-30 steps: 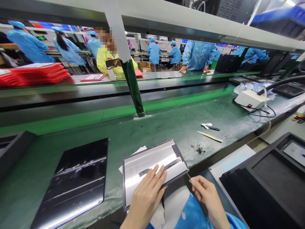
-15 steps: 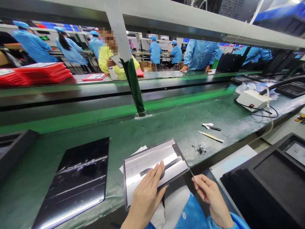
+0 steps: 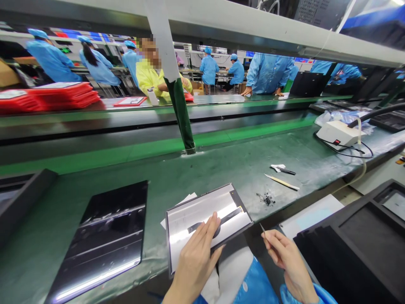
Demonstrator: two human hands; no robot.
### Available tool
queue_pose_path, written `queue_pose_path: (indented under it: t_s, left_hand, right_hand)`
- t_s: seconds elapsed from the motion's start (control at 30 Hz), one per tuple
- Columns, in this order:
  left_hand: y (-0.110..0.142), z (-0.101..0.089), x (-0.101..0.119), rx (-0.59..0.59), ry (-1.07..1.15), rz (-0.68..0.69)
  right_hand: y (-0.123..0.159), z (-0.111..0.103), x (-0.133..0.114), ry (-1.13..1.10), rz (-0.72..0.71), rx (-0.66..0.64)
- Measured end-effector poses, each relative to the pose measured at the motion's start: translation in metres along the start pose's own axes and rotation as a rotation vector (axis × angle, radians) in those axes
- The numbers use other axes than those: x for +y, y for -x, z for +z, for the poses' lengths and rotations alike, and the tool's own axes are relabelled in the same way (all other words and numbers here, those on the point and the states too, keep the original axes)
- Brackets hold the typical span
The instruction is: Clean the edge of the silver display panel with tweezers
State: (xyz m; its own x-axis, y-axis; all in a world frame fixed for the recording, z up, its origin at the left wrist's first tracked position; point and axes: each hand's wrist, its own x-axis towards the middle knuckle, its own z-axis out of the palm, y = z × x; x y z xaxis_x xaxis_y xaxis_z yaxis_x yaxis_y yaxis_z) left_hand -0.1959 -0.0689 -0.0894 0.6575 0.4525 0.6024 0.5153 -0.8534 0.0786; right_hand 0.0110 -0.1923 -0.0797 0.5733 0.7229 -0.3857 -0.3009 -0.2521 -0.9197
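My left hand (image 3: 199, 253) lies with straight fingers on the silvery back of a display panel (image 3: 218, 202). Its thumb is by the panel's near edge. A dark flat strip (image 3: 230, 216) runs across this back, partly under my fingers. The panel is tilted at the table's front edge, with white paper (image 3: 187, 197) partly beneath it. Off the panel's right corner, my right hand (image 3: 281, 251) pinches a thin pointed tool (image 3: 262, 229). The tool's tip is apart from the panel, and most of its shaft is hidden in my fingers.
A glossy black panel (image 3: 107, 232) lies left on the green table (image 3: 228, 169). Right are a yellow-handled knife (image 3: 283, 182), a small black tool (image 3: 287, 171), black scraps (image 3: 266, 199) and a white device (image 3: 338, 133). Black trays (image 3: 357, 245) stand lower right. Co-workers (image 3: 268, 71) are across the line.
My right hand has moved slightly right, taking the tool's tip away from the panel's corner. My left hand stays on the panel. The view has shifted slightly.
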Motion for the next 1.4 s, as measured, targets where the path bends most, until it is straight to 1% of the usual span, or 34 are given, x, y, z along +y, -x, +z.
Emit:
queue_pose_path:
  t_s: [0.23, 0.53, 0.87, 1.2, 1.4]
  left_hand:
    - [0.001, 0.001, 0.001, -0.003, 0.033, -0.012]
    - [0.0, 0.0, 0.001, -0.021, 0.079, -0.033]
    - [0.0, 0.002, 0.002, -0.016, 0.054, -0.027]
    - [-0.002, 0.003, -0.001, -0.013, 0.098, -0.036]
    - [-0.003, 0.002, -0.002, -0.006, 0.094, -0.023]
  right_hand:
    - [0.001, -0.003, -0.009, 0.019, -0.012, 0.021]
    - [0.001, -0.006, -0.023, -0.009, -0.003, 0.095]
    - [-0.004, -0.019, -0.024, 0.019, -0.048, 0.118]
    - [-0.004, -0.025, -0.033, 0.034, -0.065, 0.147]
    - [-0.004, -0.024, -0.042, 0.02, -0.051, 0.184]
